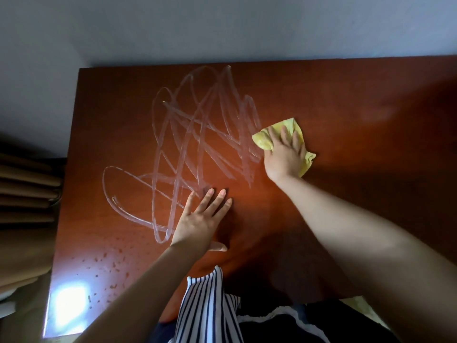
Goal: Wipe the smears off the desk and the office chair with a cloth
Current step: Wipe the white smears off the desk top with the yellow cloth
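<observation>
A reddish-brown wooden desk fills the view. A tangle of whitish looping smears covers its left-centre part. My right hand lies flat with straight fingers on a crumpled yellow cloth, pressing it onto the desk at the right edge of the smears. My left hand rests flat on the desk, fingers straight and spread, at the lower edge of the smears. The office chair is not in view.
Small droplets and specks dot the desk's near-left corner beside a bright window reflection. Brown pleated curtains hang to the left of the desk. A pale wall stands behind the far edge.
</observation>
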### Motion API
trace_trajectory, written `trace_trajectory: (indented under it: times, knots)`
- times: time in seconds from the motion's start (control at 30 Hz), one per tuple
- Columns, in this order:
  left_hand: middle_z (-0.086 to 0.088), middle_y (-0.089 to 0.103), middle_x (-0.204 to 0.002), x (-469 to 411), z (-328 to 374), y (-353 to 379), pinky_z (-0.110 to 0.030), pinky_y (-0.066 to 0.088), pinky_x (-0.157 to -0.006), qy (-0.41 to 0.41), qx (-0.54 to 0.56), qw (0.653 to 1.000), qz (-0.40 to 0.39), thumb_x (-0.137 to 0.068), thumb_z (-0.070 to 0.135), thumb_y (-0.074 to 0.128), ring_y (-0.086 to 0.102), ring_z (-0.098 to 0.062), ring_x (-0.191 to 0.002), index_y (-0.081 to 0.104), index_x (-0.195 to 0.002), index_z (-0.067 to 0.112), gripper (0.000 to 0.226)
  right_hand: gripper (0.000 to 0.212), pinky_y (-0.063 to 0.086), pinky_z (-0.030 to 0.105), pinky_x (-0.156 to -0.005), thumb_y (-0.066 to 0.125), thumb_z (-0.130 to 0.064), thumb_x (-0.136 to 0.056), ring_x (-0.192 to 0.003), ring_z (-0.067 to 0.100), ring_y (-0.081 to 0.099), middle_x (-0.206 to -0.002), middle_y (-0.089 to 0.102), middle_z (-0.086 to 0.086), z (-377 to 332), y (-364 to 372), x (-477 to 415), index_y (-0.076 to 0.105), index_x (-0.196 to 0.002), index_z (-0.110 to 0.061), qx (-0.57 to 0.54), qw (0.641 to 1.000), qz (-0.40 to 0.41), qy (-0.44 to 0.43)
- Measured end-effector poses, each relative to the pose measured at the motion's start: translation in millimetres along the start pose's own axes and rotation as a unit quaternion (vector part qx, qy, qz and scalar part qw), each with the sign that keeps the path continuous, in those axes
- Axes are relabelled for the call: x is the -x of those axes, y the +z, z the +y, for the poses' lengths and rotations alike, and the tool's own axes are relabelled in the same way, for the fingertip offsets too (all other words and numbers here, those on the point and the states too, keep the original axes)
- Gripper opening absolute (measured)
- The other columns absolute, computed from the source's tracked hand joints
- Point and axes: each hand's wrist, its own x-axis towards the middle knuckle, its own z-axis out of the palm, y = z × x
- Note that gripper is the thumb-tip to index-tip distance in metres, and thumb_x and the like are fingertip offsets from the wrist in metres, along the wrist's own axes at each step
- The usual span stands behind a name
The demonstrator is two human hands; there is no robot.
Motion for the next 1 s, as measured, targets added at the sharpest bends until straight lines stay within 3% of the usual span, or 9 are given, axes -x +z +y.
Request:
trace_trajectory:
  times: [0.33,0.43,0.53,0.6,0.67,0.77,0.87,1.0]
  knots:
    - [0.006,-0.037,-0.142,1,-2,0,-0.05,-0.022,-0.105,0.002,0.005,1.0,0.004,-0.076,0.074,0.047,-0.035,-0.015,-0.13,-0.031,-0.139,0.028,0.11,0.072,0.019,0.048,-0.114,0.068,-0.022,-0.075,-0.141,0.029,0.025,-0.151,0.035,-0.002,21,32,93,0.041,-0.142,-0.032,0.025,0.96,0.046,-0.274]
    - [0.008,-0.037,-0.143,2,-3,1,-0.05,-0.021,-0.106,0.001,0.019,1.0,0.013,-0.075,0.074,0.049,-0.034,-0.013,-0.131,-0.027,-0.142,0.029,0.111,0.063,0.017,0.047,-0.114,0.051,-0.027,-0.079,-0.142,0.028,0.024,-0.151,0.035,-0.002,47,28,106,0.042,-0.142,-0.031,0.066,0.917,0.018,-0.394]
    - [0.01,-0.036,-0.142,2,-3,2,-0.049,-0.02,-0.107,0.003,0.023,1.0,0.018,-0.075,0.075,0.05,-0.034,-0.013,-0.13,-0.024,-0.145,0.03,0.111,0.06,0.018,0.047,-0.112,0.041,-0.029,-0.082,-0.141,0.028,0.025,-0.15,0.036,-0.001,81,16,104,0.043,-0.141,-0.03,0.131,0.847,-0.025,-0.514]
    - [0.01,-0.037,-0.142,1,-3,3,-0.049,-0.021,-0.106,0.003,0.024,1.0,0.02,-0.074,0.075,0.049,-0.035,-0.012,-0.13,-0.026,-0.144,0.029,0.112,0.059,0.021,0.045,-0.112,0.043,-0.023,-0.081,-0.139,0.027,0.03,-0.149,0.038,-0.002,97,5,95,0.044,-0.14,-0.029,0.157,0.809,-0.032,-0.566]
    - [0.009,-0.037,-0.142,1,-4,3,-0.049,-0.021,-0.106,0.003,0.024,1.0,0.02,-0.074,0.076,0.048,-0.035,-0.013,-0.13,-0.029,-0.14,0.029,0.112,0.063,0.028,0.043,-0.112,0.058,-0.017,-0.077,-0.136,0.025,0.037,-0.146,0.043,-0.004,105,-5,82,0.048,-0.138,-0.031,0.179,0.786,-0.021,-0.592]
    - [0.009,-0.038,-0.142,0,-4,3,-0.049,-0.021,-0.106,0.004,0.031,0.999,0.023,-0.074,0.076,0.049,-0.036,-0.014,-0.13,-0.029,-0.139,0.03,0.111,0.077,0.037,0.04,-0.108,0.079,-0.014,-0.062,-0.13,0.023,0.046,-0.141,0.049,-0.004,104,-19,58,0.054,-0.133,-0.03,0.186,0.807,-0.024,-0.56]
    - [0.01,-0.037,-0.142,2,-5,3,-0.049,-0.021,-0.107,0.004,0.039,0.999,0.024,-0.074,0.075,0.049,-0.035,-0.013,-0.131,-0.031,-0.136,0.032,0.11,0.08,0.038,0.045,-0.104,0.082,-0.008,-0.062,-0.129,0.027,0.047,-0.14,0.05,-0.001,96,-26,35,0.052,-0.134,-0.026,0.168,0.852,-0.018,-0.496]
    - [0.011,-0.038,-0.142,2,-4,2,-0.05,-0.02,-0.107,0.002,0.046,0.999,0.021,-0.074,0.075,0.05,-0.035,-0.011,-0.131,-0.032,-0.135,0.033,0.11,0.078,0.019,0.04,-0.115,0.062,-0.011,-0.085,-0.145,0.018,0.015,-0.156,0.021,-0.009,82,-26,1,0.023,-0.147,-0.037,0.161,0.909,-0.046,-0.383]
